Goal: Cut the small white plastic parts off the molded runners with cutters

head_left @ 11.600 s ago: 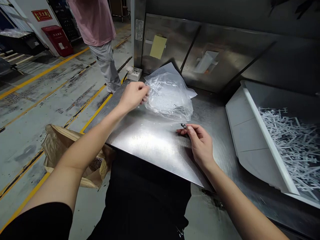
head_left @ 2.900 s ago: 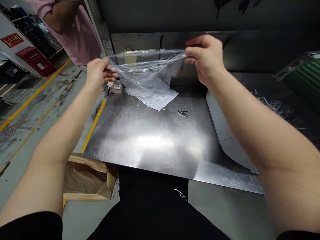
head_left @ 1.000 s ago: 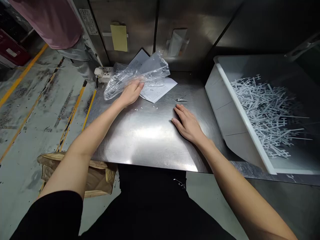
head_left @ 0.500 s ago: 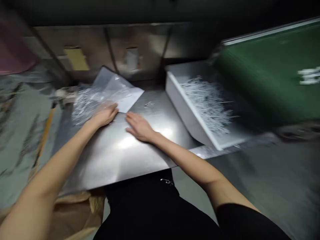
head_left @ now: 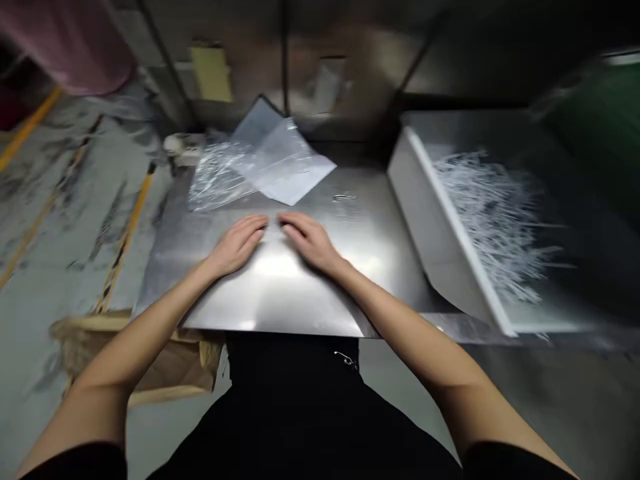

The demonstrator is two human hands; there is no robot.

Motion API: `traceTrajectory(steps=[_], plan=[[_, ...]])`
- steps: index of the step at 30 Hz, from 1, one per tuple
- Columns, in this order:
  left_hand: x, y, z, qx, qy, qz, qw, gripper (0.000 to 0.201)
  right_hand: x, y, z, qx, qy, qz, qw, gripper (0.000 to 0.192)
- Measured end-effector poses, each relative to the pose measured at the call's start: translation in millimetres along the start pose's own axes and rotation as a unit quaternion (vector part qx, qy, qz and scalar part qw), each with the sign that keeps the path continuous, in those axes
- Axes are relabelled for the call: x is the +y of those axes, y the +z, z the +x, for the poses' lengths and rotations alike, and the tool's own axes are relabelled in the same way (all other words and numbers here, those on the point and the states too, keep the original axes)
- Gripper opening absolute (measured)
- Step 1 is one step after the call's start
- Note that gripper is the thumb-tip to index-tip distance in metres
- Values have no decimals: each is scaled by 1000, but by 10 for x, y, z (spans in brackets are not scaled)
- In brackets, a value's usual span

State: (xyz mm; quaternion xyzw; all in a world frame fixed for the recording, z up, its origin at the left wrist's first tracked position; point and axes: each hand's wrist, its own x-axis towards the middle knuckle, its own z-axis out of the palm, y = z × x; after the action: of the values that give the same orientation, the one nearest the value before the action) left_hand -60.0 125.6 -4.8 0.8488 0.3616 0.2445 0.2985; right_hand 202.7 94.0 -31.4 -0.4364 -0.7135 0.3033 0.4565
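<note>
Nearest, low on the left, a brown paper bag (head_left: 150,360) sits on the floor beside the shiny metal tabletop (head_left: 280,300). Its top is open, but the picture does not show what is inside.

On the tabletop, the left hand (head_left: 236,245) and the right hand (head_left: 309,241) lie flat, palms down, side by side. Their fingertips almost meet. Both hands are open with fingers stretched out, and they hold nothing. They press only on the bare metal.

A little farther back, a small metal tool (head_left: 344,197) lies alone on the tabletop, near the right hand but not touching it. It is too blurry to tell what kind it is.

Behind the hands lies a clear plastic bag (head_left: 220,175), flat and crinkly. It partly lies over a white sheet of paper (head_left: 293,175). The bag is apart from both hands.

To the right, a big white bin (head_left: 450,227) tilts toward the tabletop. It holds a heap of thin white plastic sticks (head_left: 495,207).

At the back, a yellow note (head_left: 212,73) is stuck on the metal wall. Far left, a person in a pink top (head_left: 85,47) stands.
</note>
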Motion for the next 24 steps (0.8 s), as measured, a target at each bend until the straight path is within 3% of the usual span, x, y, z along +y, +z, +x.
traceTrajectory(steps=[4,8,10,12,14,17,21,24], plan=[[92,44,-226,40,-47,-149,987,54,109,24,211,47,47,46,997,53],[143,87,-456,170,-91,-316,929,55,87,153,371,64,71,70,993,57],[110,69,-533,236,-103,-347,902,57,68,282,464,66,77,85,991,58],[59,26,-576,269,-121,-309,904,57,30,453,537,54,76,106,990,59],[15,-19,-577,264,-139,-218,929,57,-27,627,562,33,69,131,988,59],[-28,-38,-488,198,-126,-74,969,57,-100,742,525,26,60,161,985,57],[-64,54,-312,100,-92,38,990,61,-45,495,519,97,58,167,979,51],[-14,157,-280,62,-84,51,993,63,80,259,585,123,65,166,976,51]])
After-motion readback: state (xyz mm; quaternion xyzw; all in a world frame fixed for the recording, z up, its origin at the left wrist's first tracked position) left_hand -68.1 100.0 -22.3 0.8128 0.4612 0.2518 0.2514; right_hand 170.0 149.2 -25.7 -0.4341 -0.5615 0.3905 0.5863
